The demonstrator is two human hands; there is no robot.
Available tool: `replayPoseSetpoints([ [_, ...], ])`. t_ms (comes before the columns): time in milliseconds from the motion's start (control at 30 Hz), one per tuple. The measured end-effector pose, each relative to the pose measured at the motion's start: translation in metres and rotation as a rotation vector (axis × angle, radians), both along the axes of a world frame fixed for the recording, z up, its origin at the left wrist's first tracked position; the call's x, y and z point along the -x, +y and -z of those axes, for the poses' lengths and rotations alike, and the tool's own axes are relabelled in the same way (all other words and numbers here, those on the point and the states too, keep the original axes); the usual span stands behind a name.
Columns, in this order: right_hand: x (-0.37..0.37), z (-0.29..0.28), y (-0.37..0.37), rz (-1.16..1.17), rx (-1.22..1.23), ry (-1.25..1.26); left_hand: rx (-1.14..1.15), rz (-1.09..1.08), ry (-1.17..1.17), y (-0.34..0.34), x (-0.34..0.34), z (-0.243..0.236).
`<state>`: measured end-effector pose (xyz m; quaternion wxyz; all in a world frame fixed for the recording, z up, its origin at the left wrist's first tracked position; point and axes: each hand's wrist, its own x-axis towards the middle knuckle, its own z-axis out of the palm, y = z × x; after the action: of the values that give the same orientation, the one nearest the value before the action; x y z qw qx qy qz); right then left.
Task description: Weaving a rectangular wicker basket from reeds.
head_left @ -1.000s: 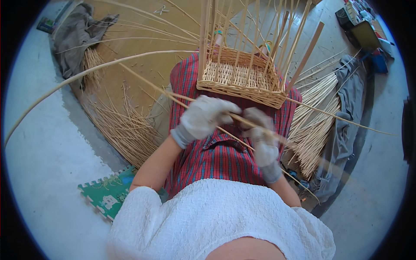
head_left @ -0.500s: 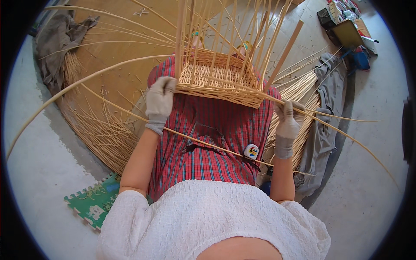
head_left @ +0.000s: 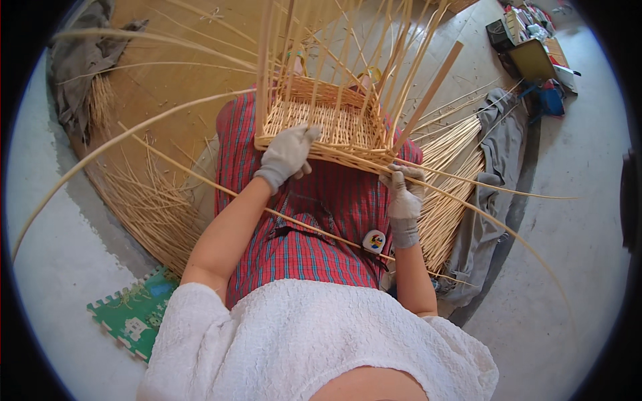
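A partly woven wicker basket (head_left: 328, 123), with tall stakes standing up from its sides, rests across my knees on a red plaid cloth (head_left: 301, 257). My left hand (head_left: 289, 155), in a pale glove, is closed around the middle of the basket's near woven edge. At the near right corner my right hand (head_left: 404, 194), gloved too, pinches a long weaving rod (head_left: 478, 209), whose free end bends away to the right. Its fingertips are partly hidden under the rods. Another thick rod (head_left: 127, 136) curves out from the basket's left corner.
A loose rod (head_left: 200, 178) lies slantwise over my lap, crossing by a round white tape measure (head_left: 374, 241). Rod bundles lie at left (head_left: 144, 207) and right (head_left: 451, 194), beside grey cloth (head_left: 501, 137). A green foam mat (head_left: 134, 314) sits lower left; a cluttered box (head_left: 531, 57) stands far right.
My left hand has moved right from the basket's left corner to the middle of its near edge. My right hand has slid left, closer to the right corner. The basket has shifted slightly left.
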<state>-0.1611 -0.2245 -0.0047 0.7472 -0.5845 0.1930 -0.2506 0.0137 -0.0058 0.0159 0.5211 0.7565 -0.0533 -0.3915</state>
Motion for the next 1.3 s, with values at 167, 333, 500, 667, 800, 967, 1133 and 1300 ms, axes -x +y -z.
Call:
replayPoseSetpoints([
  [167, -0.040, -0.007, -0.019, -0.070, 0.132, 0.056, 0.267, -0.020, 0.061, 0.014, 0.007, 0.037],
  [333, -0.166, -0.089, 0.039, -0.144, 0.974, -0.153, 0.128, -0.229, -0.097, -0.007, 0.023, 0.041],
  [500, -0.192, -0.055, 0.031, -0.204, 0.793, -0.223, 0.218, -0.312, 0.147, -0.012, 0.009, 0.023],
  [667, -0.043, 0.079, -0.004, -0.381, -0.276, -0.885, 0.194, -0.182, 0.011, -0.020, 0.003, 0.022],
  [800, -0.058, 0.000, 0.029, 0.184, 0.132, -0.104, 0.099, -0.160, -0.251, -0.014, -0.008, 0.018],
  [967, -0.034, -0.014, 0.070, -0.085, -0.363, -0.332, -0.258, -0.101, -0.475, -0.034, -0.014, 0.012],
  [1133, -0.034, -0.021, -0.008, 0.180, 0.057, 0.019, 0.381, -0.477, -0.894, -0.024, 0.009, 0.003],
  [1300, -0.042, -0.018, -0.020, 0.059, 0.251, 0.118, 0.041, 0.187, 0.037, -0.075, 0.015, 0.008],
])
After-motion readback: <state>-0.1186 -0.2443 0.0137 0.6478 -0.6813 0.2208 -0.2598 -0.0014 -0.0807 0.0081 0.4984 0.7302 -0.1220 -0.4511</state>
